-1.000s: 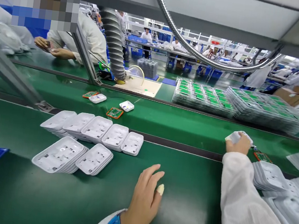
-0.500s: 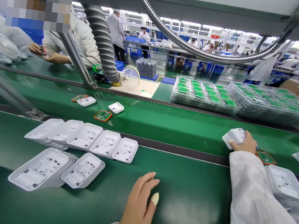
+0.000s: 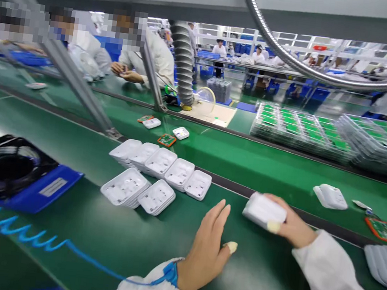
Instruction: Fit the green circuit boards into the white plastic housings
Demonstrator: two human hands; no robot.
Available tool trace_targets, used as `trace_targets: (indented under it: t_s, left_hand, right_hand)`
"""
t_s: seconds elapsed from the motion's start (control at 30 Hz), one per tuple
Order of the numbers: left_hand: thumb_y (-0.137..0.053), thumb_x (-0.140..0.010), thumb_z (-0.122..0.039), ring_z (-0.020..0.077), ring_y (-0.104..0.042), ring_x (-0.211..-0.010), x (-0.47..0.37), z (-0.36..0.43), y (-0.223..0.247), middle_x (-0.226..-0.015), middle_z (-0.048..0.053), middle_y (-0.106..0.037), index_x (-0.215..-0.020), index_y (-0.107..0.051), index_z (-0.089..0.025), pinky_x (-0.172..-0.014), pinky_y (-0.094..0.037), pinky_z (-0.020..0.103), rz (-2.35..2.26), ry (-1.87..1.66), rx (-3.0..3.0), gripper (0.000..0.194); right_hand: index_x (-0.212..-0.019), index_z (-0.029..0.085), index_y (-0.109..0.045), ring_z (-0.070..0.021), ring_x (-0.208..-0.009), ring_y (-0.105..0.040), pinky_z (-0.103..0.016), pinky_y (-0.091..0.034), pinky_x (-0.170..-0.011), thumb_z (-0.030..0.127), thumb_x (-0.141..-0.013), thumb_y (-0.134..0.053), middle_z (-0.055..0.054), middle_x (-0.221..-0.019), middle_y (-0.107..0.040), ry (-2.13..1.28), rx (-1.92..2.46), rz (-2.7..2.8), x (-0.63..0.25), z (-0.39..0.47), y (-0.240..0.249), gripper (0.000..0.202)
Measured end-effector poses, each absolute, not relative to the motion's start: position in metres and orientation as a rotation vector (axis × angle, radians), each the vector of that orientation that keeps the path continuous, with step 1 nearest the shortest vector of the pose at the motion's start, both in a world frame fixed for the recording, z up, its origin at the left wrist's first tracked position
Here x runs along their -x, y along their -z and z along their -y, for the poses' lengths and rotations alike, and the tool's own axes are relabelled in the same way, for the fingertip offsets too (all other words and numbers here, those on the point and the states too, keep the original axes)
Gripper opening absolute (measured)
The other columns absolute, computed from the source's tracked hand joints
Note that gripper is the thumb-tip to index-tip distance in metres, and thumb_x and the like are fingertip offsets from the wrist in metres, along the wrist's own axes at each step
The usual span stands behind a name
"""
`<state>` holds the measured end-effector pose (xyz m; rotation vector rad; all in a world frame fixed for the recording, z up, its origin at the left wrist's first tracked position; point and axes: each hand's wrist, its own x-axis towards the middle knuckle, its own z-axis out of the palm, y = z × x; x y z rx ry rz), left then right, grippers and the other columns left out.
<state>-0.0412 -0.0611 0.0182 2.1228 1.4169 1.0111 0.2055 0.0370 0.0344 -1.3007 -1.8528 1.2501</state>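
Note:
My right hand [image 3: 287,225] grips a white plastic housing [image 3: 263,211] above the near edge of the belt. The housing is slightly blurred, and I cannot tell if it is one piece or several nested together. My left hand [image 3: 208,250] hovers over the green bench [image 3: 254,284], fingers spread and nothing in it; a blue wrist strap [image 3: 171,274] circles its wrist. Left of it stand stacks of white housings [image 3: 156,196] in two rows. Another white housing [image 3: 331,196] lies on the green belt [image 3: 248,159], beyond my right hand.
A green circuit board with an orange rim [image 3: 384,230] lies at right, near more stacked housings [image 3: 385,265]. Farther left on the belt is another orange-rimmed board [image 3: 166,140]. Clear trays of green boards [image 3: 304,130] stand behind. A blue bin [image 3: 47,188] and coiled cord [image 3: 17,231] are at left.
My right hand has lifted a white housing off the belt and brought it left and nearer. My left hand stays open. The view has swung left.

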Motion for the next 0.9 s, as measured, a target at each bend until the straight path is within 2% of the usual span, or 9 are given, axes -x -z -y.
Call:
trace_targets:
  t_s: [0.03, 0.1, 0.17, 0.23, 0.3, 0.4, 0.53, 0.67, 0.9]
  left_hand:
    - [-0.053, -0.077, -0.016, 0.0290, -0.026, -0.133, 0.043, 0.060, -0.019, -0.145, 0.015, -0.026, -0.141, -0.018, -0.019, -0.107, -0.030, 0.051, -1.371, -1.019, -2.092, 0.072]
    - [-0.058, -0.073, -0.016, 0.0276, -0.038, -0.126, 0.046, 0.058, -0.020, -0.138, 0.014, -0.039, -0.136, -0.027, -0.018, -0.104, -0.035, 0.047, -1.314, -1.085, -1.918, 0.070]
    - [-0.058, -0.073, -0.014, 0.0234, -0.051, -0.113, 0.050, 0.055, -0.019, -0.125, 0.010, -0.052, -0.127, -0.037, -0.019, -0.097, -0.043, 0.041, -1.318, -1.199, -1.605, 0.058]
    - [-0.056, -0.075, -0.015, 0.0204, -0.056, -0.106, 0.054, 0.051, -0.019, -0.117, 0.008, -0.057, -0.119, -0.042, -0.019, -0.092, -0.046, 0.038, -1.312, -1.314, -1.268, 0.046]
    - [-0.056, -0.078, -0.019, 0.0200, -0.055, -0.107, 0.058, 0.048, -0.021, -0.117, 0.009, -0.057, -0.116, -0.044, -0.018, -0.093, -0.045, 0.036, -1.254, -1.416, -1.041, 0.040]
    - [-0.059, -0.080, -0.027, 0.0211, -0.052, -0.113, 0.064, 0.045, -0.025, -0.124, 0.011, -0.053, -0.121, -0.042, -0.019, -0.095, -0.043, 0.035, -1.148, -1.522, -0.869, 0.045]
    - [-0.059, -0.080, -0.039, 0.0219, -0.054, -0.110, 0.072, 0.044, -0.033, -0.132, 0.010, -0.047, -0.129, -0.037, -0.025, -0.083, -0.048, 0.032, -1.028, -1.509, -0.757, 0.056]
    - [-0.041, -0.087, -0.052, 0.0199, -0.057, -0.101, 0.082, 0.043, -0.039, -0.133, 0.011, -0.045, -0.134, -0.033, -0.027, -0.077, -0.050, 0.031, -1.029, -1.498, -0.631, 0.054]
    - [-0.042, -0.090, -0.041, 0.0195, -0.052, -0.108, 0.083, 0.045, -0.035, -0.136, 0.009, -0.041, -0.136, -0.031, -0.028, -0.082, -0.049, 0.031, -1.045, -1.485, -0.714, 0.049]
  right_hand:
    - [-0.122, 0.019, -0.042, -0.0264, -0.099, -0.057, -0.040, -0.047, -0.084, 0.063, -0.056, -0.068, -0.012, -0.115, -0.055, -1.553, 1.119, 1.868, -0.185, -0.026, -0.029, 0.083]
    - [-0.122, 0.020, -0.042, -0.0265, -0.100, -0.057, -0.041, -0.048, -0.083, 0.063, -0.063, -0.064, -0.012, -0.114, -0.056, -1.886, 0.926, 1.803, -0.153, -0.009, -0.023, 0.077]
    - [-0.123, 0.020, -0.040, -0.0260, -0.104, -0.055, -0.041, -0.047, -0.085, 0.063, -0.073, -0.056, -0.013, -0.118, -0.054, -1.844, 0.947, 1.749, -0.130, -0.002, -0.024, 0.068]
    - [-0.125, 0.020, -0.037, -0.0252, -0.111, -0.051, -0.040, -0.046, -0.088, 0.060, -0.080, -0.050, -0.014, -0.124, -0.050, -1.606, 1.007, 1.779, -0.111, -0.003, -0.029, 0.062]
    - [-0.126, 0.020, -0.037, -0.0245, -0.114, -0.048, -0.039, -0.043, -0.093, 0.054, -0.081, -0.051, -0.013, -0.128, -0.047, -1.313, 1.045, 1.881, -0.094, -0.009, -0.034, 0.058]
    - [-0.118, 0.019, -0.047, -0.0248, -0.106, -0.053, -0.042, -0.041, -0.093, 0.047, -0.081, -0.050, -0.010, -0.118, -0.054, -1.030, 1.127, 2.003, -0.070, -0.027, -0.041, 0.047]
    - [-0.106, 0.018, -0.054, -0.0231, -0.096, -0.056, -0.038, -0.045, -0.086, 0.045, -0.075, -0.054, -0.007, -0.104, -0.061, -1.252, 1.100, 1.973, -0.046, -0.060, -0.052, 0.041]
    - [-0.103, 0.017, -0.055, -0.0199, -0.090, -0.058, -0.034, -0.047, -0.081, 0.044, -0.069, -0.062, -0.005, -0.100, -0.061, -1.421, 1.080, 1.890, -0.031, -0.080, -0.063, 0.043]
    - [-0.097, 0.017, -0.056, -0.0177, -0.081, -0.059, -0.030, -0.047, -0.071, 0.038, -0.059, -0.068, -0.004, -0.093, -0.062, -1.542, 1.210, 1.637, -0.037, -0.082, -0.058, 0.044]
